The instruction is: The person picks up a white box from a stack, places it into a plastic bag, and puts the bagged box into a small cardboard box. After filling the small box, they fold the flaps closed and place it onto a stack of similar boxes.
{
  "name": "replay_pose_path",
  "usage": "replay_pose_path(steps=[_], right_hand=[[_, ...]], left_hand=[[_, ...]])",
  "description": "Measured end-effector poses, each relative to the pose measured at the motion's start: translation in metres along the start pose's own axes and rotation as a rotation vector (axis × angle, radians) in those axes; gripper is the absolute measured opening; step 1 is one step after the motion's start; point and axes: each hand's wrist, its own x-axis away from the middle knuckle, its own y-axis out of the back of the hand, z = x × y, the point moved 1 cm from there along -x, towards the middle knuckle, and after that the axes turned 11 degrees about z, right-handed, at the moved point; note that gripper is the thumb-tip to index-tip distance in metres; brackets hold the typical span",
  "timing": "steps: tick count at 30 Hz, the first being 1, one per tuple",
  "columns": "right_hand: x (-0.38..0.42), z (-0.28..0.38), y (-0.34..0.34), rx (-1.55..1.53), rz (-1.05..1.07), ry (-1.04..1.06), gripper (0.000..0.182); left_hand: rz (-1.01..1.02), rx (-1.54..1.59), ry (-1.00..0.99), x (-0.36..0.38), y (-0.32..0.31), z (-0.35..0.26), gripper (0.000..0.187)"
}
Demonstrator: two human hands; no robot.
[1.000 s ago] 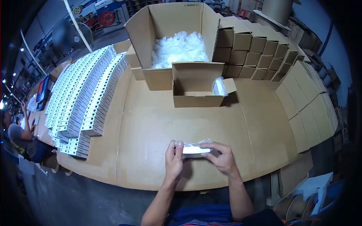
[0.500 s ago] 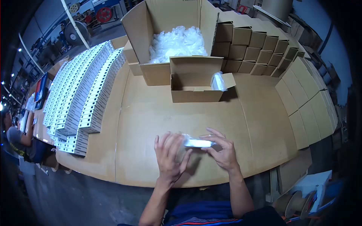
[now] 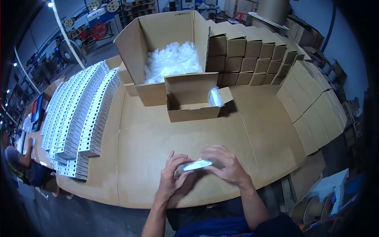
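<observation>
A small white packet in clear plastic wrap (image 3: 197, 164) is held above the table, slightly tilted, its right end higher. My left hand (image 3: 172, 175) is closed on its left end, thumb below and fingers above. At the other end is my right hand (image 3: 229, 168), its thumb by the packet's right tip and its raised fingers smeared by motion. Beyond my hands stands an open cardboard box (image 3: 193, 115) with a similar plastic-wrapped packet (image 3: 215, 97) upright at its right end. Behind it, a larger open carton (image 3: 152, 94) holds a heap of clear plastic bags (image 3: 173, 59).
Long stacks of white printed boxes (image 3: 89, 136) line the table's left side. Brown cartons (image 3: 252, 63) are stacked at the back right, with more cartons (image 3: 312, 106) along the right edge. Another person (image 3: 23, 158) sits at far left. A cable spool (image 3: 312, 211) is at lower right.
My left hand's blurred, spread fingers have closed on the packet's left end. My right hand's fingers have lifted from it and blurred. The camera view has shifted, so the boxes appear lower and further left.
</observation>
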Motion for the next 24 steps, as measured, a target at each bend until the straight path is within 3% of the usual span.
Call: replay_pose_path(steps=[1, 4, 8, 9, 12, 17, 24], right_hand=[[-0.002, -0.002, 0.001, 0.084, 0.036, 0.107, 0.030], [-0.011, 0.011, 0.013, 0.307, 0.187, 0.157, 0.023], [-0.028, 0.015, 0.030, 0.416, 0.176, 0.207, 0.021], [-0.032, 0.010, 0.036, 0.411, 0.103, 0.191, 0.021], [-0.051, -0.013, 0.050, 0.386, -0.158, 0.117, 0.020], [-0.092, -0.042, 0.059, 0.295, -0.622, -0.015, 0.018], [-0.127, -0.077, 0.048, 0.519, -0.681, -0.077, 0.020]], left_hand=[[0.023, -0.001, -0.002, -0.002, 0.002, 0.001, 0.045], [0.087, -0.034, -0.015, -0.017, 0.011, 0.002, 0.047], [0.079, 0.008, 0.063, -0.041, 0.022, -0.003, 0.053], [0.031, 0.036, 0.121, -0.046, 0.022, 0.004, 0.057], [-0.049, -0.335, 0.119, -0.075, 0.034, 0.006, 0.060], [-0.049, -0.693, 0.241, -0.098, 0.034, 0.047, 0.071], [0.046, -0.822, 0.323, -0.110, 0.028, 0.069, 0.084]])
